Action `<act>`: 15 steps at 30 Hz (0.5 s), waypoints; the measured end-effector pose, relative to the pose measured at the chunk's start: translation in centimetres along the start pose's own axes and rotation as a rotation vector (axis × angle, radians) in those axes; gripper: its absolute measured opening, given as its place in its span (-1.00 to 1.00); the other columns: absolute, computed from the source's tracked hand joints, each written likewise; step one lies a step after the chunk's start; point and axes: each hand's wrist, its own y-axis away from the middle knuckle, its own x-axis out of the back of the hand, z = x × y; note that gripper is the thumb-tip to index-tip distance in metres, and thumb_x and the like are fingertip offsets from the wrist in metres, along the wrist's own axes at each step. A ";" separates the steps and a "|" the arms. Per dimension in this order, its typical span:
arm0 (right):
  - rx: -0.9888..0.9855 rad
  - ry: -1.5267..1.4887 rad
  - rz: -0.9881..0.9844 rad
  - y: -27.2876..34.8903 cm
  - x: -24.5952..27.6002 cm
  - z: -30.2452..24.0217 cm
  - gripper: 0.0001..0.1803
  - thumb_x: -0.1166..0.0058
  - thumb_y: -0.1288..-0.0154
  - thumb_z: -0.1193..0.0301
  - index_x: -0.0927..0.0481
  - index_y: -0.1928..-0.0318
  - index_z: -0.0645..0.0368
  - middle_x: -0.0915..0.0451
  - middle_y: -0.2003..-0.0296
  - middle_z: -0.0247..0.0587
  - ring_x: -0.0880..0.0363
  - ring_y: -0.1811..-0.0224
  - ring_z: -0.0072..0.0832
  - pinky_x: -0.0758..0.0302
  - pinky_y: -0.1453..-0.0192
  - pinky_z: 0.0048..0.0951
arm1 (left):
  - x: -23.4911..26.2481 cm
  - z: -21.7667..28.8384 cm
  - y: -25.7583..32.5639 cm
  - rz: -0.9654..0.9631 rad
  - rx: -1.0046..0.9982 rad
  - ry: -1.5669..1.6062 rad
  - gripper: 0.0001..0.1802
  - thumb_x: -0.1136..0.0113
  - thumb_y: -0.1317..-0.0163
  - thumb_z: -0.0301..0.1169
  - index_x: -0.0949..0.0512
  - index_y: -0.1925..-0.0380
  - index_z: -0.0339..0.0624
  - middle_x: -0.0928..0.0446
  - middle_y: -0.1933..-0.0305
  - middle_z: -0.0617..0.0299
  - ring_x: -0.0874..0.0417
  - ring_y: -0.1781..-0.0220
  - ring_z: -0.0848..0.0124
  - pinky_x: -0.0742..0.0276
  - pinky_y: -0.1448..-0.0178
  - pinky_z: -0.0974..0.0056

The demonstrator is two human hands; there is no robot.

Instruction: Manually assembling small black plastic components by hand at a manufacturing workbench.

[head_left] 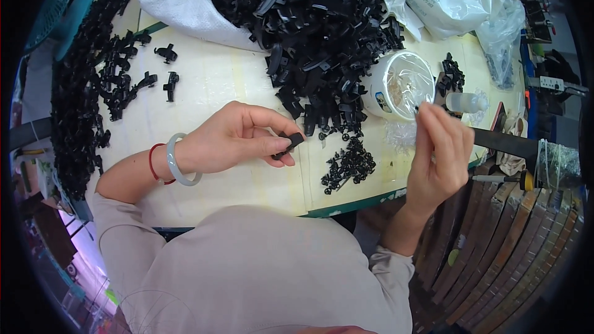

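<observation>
From where I stand, the person's left hand (238,139) has its fingers closed around a black plastic part (296,140), held just above the cream desk (213,89). The right hand (440,154) is raised near the white tub (373,93), fingers pinched narrow on a small dark piece (417,109), too tiny to make out. A blue-and-yellow label (382,101) sits on the tub's side, too small to read; faint dark print runs across the white sack (442,9) behind. Between the hands lies a pile of small black pieces (349,164), below a big heap of black parts (322,31).
</observation>
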 end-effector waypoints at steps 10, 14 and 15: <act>0.196 0.226 -0.284 -2.6 -0.1 1.4 -0.73 -0.18 0.08 0.68 -0.61 0.26 0.24 -0.61 0.30 -0.23 -0.49 0.28 -0.26 -0.47 0.17 -0.34 | 0.9 -0.4 -0.6 -0.119 -0.022 0.200 -0.75 -0.08 -0.26 -0.51 -0.47 0.05 -0.32 -0.59 0.18 0.14 -0.64 0.21 0.44 -0.57 0.11 0.40; 0.192 0.107 -0.287 -2.7 0.2 0.6 -0.72 -0.19 0.12 0.69 -0.61 0.28 0.27 -0.60 0.32 -0.21 -0.49 0.29 -0.27 -0.45 0.21 -0.37 | 1.0 -0.6 -0.5 -0.136 -0.024 0.250 -0.73 -0.07 -0.27 -0.51 -0.45 0.03 -0.31 -0.59 0.17 0.13 -0.65 0.17 0.40 -0.58 0.11 0.41; 0.173 0.021 -0.251 -2.6 0.2 0.2 -0.71 -0.19 0.16 0.70 -0.61 0.30 0.28 -0.60 0.32 -0.21 -0.48 0.30 -0.27 -0.44 0.23 -0.37 | 1.1 -0.7 -0.5 -0.132 -0.025 0.251 -0.73 -0.07 -0.27 -0.51 -0.45 0.03 -0.31 -0.59 0.17 0.13 -0.65 0.17 0.40 -0.58 0.11 0.41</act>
